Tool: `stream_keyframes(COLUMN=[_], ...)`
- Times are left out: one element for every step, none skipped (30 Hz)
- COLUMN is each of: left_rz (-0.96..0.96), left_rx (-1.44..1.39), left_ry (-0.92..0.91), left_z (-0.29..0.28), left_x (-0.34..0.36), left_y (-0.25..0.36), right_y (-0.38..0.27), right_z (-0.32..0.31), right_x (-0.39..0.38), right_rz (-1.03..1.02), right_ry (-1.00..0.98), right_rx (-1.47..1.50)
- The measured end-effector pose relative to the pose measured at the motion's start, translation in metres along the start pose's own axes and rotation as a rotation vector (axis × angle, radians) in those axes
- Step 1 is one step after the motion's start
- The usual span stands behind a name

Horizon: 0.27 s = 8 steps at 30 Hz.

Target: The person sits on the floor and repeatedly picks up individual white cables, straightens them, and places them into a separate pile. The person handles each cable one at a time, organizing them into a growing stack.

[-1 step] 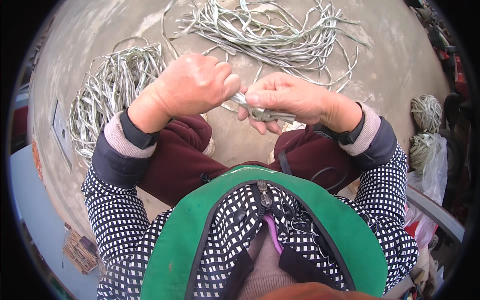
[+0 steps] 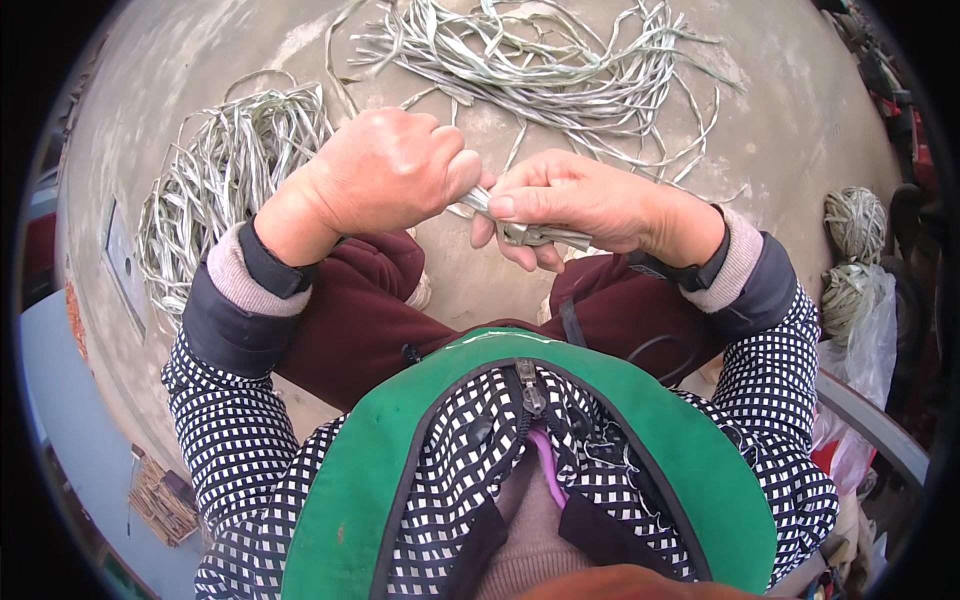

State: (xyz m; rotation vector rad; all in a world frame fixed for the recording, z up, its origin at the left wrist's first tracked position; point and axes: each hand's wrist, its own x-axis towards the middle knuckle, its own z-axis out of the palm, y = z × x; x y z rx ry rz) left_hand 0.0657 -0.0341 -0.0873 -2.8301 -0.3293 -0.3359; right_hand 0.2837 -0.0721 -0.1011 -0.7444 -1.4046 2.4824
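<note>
Pale grey-green flat strands (image 2: 540, 235), like dried plant fibre or straw cord, run between my two hands in front of my knees. My left hand (image 2: 390, 165) is a closed fist around one end of the strands. With thumb pressed against bent fingers, my right hand (image 2: 580, 200) pinches the folded or knotted part, and the short ends stick out under its palm. Whether the strands are tied or only looped there I cannot tell, as the fingers cover part of it.
A large loose bundle of strands (image 2: 560, 75) lies on the concrete floor ahead. A heaped coil (image 2: 225, 170) sits at the left. Wound balls (image 2: 855, 222) and a plastic bag (image 2: 868, 345) are at the right. A bundle of short sticks (image 2: 163, 500) lies at lower left.
My right thumb has come down over the folded part of the strands and covers more of it. My left fist has stayed in place.
</note>
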Motion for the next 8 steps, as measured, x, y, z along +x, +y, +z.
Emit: stream_keyframes(left_rz=[0.021, 0.034, 0.02, 0.005, -0.015, -0.031, -0.041, -0.053], left_rx=[-0.031, -0.04, -0.044, -0.046, -0.042, -0.047, -0.042, -0.039], left_ry=[-0.019, -0.026, -0.019, -0.012, -0.005, -0.012, -0.043, -0.075], left_z=[0.0, 0.0, 0.0, 0.0, 0.001, 0.0, -0.002, -0.003], left_x=[-0.002, 0.001, 0.0, -0.001, -0.002, -0.004, -0.006, -0.008], left_y=[0.002, 0.004, 0.005, 0.005, 0.003, 0.001, -0.001, -0.002], right_y=[0.004, 0.008, 0.011, 0.012, 0.012, 0.01, 0.01, 0.011], right_z=[0.001, 0.002, 0.002, 0.001, -0.002, -0.005, -0.008, -0.008], right_x=[0.002, 0.0, 0.001, 0.003, 0.001, -0.002, -0.004, -0.004], right_rz=[0.01, -0.008, -0.029, -0.044, -0.083, -0.094, -0.125, -0.099], right_ry=[-0.005, -0.029, -0.061, -0.079, -0.06, -0.026, -0.003, 0.035], right_rx=[-0.002, -0.001, 0.009, -0.004, -0.039, -0.089, -0.135, -0.157])
